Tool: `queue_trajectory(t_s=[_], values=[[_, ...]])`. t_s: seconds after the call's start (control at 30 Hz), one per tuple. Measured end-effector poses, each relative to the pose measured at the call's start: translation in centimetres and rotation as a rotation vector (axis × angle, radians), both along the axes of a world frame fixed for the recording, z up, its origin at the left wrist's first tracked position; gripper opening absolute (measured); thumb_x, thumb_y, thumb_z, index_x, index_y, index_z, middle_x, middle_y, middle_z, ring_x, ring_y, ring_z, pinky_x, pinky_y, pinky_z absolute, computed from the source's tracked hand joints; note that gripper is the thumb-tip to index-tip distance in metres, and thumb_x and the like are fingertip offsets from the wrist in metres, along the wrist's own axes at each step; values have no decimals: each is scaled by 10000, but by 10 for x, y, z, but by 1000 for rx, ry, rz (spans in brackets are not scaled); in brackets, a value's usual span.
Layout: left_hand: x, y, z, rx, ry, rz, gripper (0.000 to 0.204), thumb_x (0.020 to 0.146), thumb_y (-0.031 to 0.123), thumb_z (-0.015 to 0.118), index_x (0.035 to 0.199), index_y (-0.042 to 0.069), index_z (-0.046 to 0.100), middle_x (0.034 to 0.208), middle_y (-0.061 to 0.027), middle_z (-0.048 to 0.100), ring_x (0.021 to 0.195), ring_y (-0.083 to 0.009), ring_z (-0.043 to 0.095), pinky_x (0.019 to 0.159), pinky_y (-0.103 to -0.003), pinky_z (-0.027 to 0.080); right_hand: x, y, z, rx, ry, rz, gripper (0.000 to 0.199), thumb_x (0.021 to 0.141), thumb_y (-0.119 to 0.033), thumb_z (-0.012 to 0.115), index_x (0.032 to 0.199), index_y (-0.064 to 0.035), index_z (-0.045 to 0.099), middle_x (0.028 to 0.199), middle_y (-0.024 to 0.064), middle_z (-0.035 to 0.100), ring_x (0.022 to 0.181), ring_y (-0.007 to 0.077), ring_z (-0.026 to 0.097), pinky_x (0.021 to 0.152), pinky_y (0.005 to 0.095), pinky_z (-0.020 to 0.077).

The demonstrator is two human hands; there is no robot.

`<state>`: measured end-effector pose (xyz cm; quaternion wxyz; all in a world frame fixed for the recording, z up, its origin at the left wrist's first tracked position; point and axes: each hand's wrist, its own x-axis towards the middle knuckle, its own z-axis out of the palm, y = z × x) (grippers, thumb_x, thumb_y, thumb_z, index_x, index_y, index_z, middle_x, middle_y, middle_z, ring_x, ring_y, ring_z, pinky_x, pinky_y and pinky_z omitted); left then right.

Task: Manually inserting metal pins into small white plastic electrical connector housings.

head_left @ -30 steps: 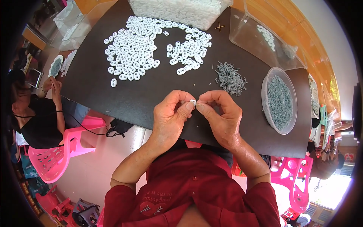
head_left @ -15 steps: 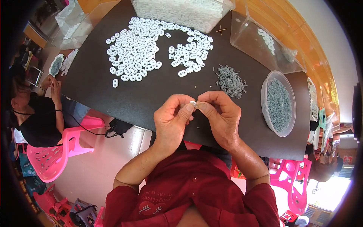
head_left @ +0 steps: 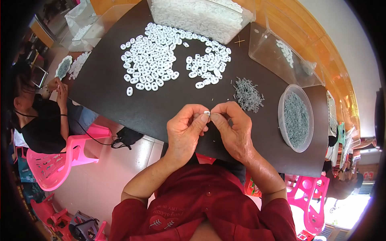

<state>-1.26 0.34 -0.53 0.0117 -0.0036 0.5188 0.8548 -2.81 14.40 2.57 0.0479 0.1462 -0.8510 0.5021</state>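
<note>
Above the near edge of the dark table (head_left: 104, 96), my two hands meet fingertip to fingertip. A small white oval plastic piece (head_left: 206, 113) is pinched between the thumb and fingers of my left hand (head_left: 185, 130). My right hand (head_left: 233, 132) is closed in a pinch against the piece's right side; whatever it grips is hidden by the fingertips. Beyond my hands lie a large spread of white two-holed oval pieces (head_left: 146, 66), a smaller cluster of them (head_left: 207, 66) and a heap of short grey pins (head_left: 248, 95).
A round clear tub (head_left: 283, 120) of grey pins stands to the right. At the back are a clear bin (head_left: 193, 30) packed with white pieces and a tilted clear box (head_left: 263, 52). Another person (head_left: 40, 120) sits at the left by a pink chair (head_left: 48, 164).
The table and everything on it sit slightly lower in the picture, as the view has tilted. My hands stay joined at the white piece, with only a slight shift of the fingers.
</note>
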Motion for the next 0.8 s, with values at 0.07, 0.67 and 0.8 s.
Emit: queue_trajectory(t_s=[0.07,0.67,0.8], values=[[1,1,-2,14,9,6,130,904,85,604,986,-16,594,830,-39,614,662,-72,548,577,-206,460,-1,-1,-2,43,58,13,34,854,-18,590,886,-5,592,817,46,571,707,112,509,646,252,429],[-13,-24,1,115,-26,149,121,891,84,615,932,-29,599,808,-98,633,627,-121,579,554,-241,474,-85,-16,-16,722,720,217,105,611,-3,598,715,-15,604,779,98,494,787,264,447,718,370,374],[-12,-27,2,75,-10,174,111,882,75,624,930,-23,601,806,-79,624,633,-113,556,562,-237,448,-85,-21,-9,715,690,234,123,641,18,616,747,-42,601,787,76,516,780,256,477,693,354,394]])
